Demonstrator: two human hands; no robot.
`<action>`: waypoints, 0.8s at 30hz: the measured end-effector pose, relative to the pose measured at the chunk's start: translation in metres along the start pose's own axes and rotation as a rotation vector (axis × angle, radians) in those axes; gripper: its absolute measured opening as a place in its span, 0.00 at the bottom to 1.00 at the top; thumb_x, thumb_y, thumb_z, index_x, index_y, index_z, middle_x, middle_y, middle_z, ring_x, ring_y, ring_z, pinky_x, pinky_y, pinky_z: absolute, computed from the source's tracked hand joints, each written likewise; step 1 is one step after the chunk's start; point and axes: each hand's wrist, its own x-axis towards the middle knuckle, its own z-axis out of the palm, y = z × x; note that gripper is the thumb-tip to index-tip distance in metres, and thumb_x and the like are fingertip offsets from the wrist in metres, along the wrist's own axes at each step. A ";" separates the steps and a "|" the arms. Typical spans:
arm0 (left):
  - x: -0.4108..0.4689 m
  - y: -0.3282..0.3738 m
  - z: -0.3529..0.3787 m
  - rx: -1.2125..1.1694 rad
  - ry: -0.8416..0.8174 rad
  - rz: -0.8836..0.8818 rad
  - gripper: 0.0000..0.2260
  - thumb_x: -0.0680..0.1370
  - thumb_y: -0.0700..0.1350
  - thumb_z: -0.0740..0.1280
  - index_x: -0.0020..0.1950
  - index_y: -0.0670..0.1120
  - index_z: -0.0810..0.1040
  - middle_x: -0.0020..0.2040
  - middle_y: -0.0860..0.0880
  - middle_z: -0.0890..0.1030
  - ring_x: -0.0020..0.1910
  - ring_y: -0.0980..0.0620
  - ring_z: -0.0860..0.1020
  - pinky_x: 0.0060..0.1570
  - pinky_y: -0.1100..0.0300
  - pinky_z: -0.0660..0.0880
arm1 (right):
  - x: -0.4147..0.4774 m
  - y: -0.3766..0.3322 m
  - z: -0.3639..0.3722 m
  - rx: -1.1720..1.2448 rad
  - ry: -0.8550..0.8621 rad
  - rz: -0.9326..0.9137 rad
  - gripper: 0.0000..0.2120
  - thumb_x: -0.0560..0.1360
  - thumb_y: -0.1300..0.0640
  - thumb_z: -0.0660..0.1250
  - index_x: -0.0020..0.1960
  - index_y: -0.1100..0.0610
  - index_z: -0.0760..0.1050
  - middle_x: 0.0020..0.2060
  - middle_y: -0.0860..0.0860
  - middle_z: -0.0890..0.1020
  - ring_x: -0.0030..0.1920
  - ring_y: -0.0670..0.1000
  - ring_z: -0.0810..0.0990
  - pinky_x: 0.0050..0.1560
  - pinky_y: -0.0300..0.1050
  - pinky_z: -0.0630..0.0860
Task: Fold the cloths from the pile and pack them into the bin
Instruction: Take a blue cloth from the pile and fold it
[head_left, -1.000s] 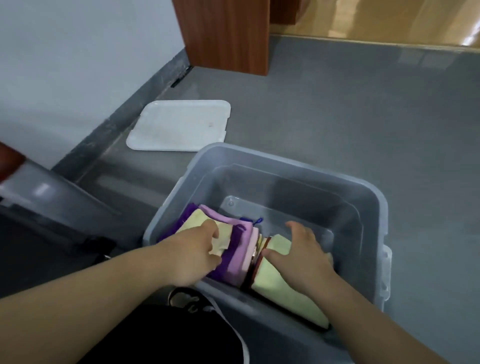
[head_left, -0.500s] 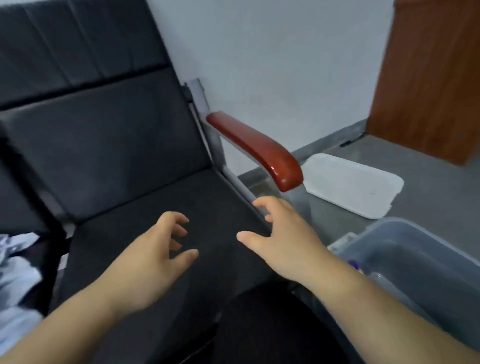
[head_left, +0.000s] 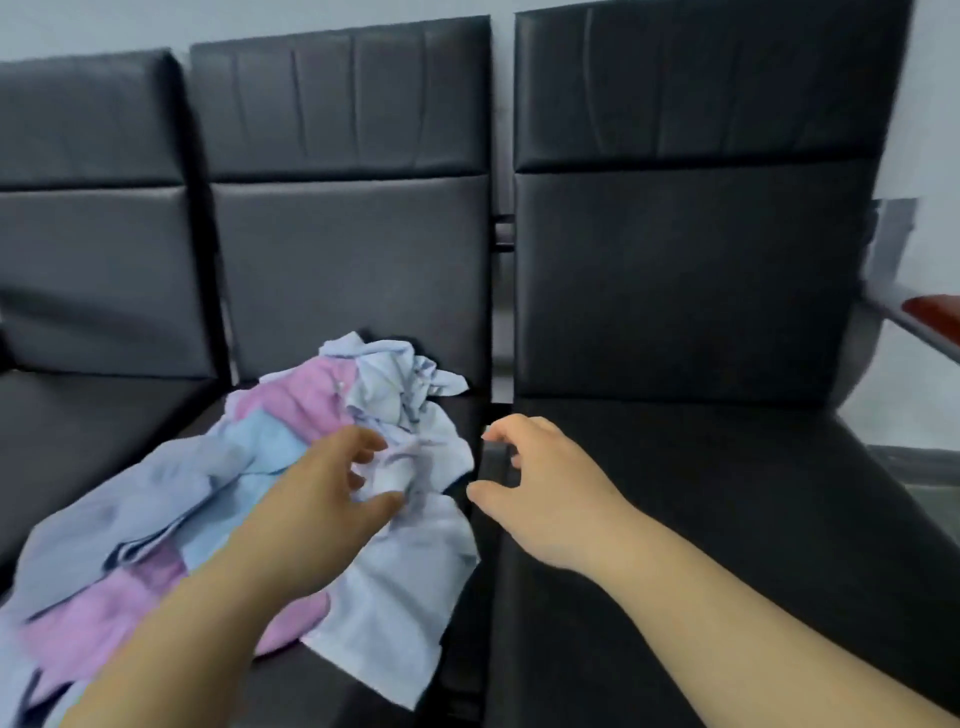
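The left hand (head_left: 317, 499) reaches out over the near right part of the pile of cloths (head_left: 291, 410). Its fingers are loosely curved and its thumb spread, around a crumpled pale blue cloth (head_left: 410, 587). Motion blur hides whether the fingertips touch the fabric, and no firm grip shows. The right hand (head_left: 550, 499) hovers just right of the pile, above the gap between two seats. It is spread, the fingers bent a little and the thumb apart, and it has hold of nothing.

The pile is a loose heap of pale blue, light blue and pink pieces. It lies on the middle seat (head_left: 353, 270) of a row of three black padded chairs and runs toward the near left edge of the view. The pale blue cloth hangs at the seat's near right corner. The right seat (head_left: 701, 493) and the left seat (head_left: 78, 431) flank it. A red-brown armrest (head_left: 932, 309) shows at the far right, with a pale wall (head_left: 924, 104) behind the chairs.
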 end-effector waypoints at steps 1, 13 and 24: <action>0.006 -0.011 -0.009 -0.012 0.025 -0.022 0.18 0.74 0.50 0.75 0.60 0.57 0.74 0.56 0.60 0.77 0.50 0.65 0.77 0.47 0.64 0.72 | 0.012 -0.006 0.011 -0.007 -0.021 -0.008 0.20 0.78 0.45 0.69 0.68 0.44 0.70 0.64 0.42 0.71 0.64 0.48 0.75 0.61 0.49 0.76; 0.039 -0.118 -0.052 0.059 0.199 -0.315 0.23 0.78 0.46 0.70 0.72 0.56 0.72 0.70 0.50 0.69 0.53 0.51 0.77 0.49 0.56 0.72 | 0.104 -0.072 0.128 0.030 -0.159 -0.170 0.17 0.77 0.50 0.70 0.66 0.47 0.76 0.57 0.43 0.73 0.58 0.46 0.77 0.62 0.44 0.74; 0.038 -0.142 -0.050 0.064 0.137 -0.380 0.28 0.77 0.47 0.70 0.76 0.58 0.67 0.70 0.50 0.69 0.47 0.49 0.76 0.45 0.57 0.71 | 0.141 -0.087 0.149 -0.171 -0.126 -0.119 0.09 0.80 0.53 0.67 0.43 0.54 0.80 0.46 0.50 0.84 0.48 0.56 0.80 0.45 0.48 0.76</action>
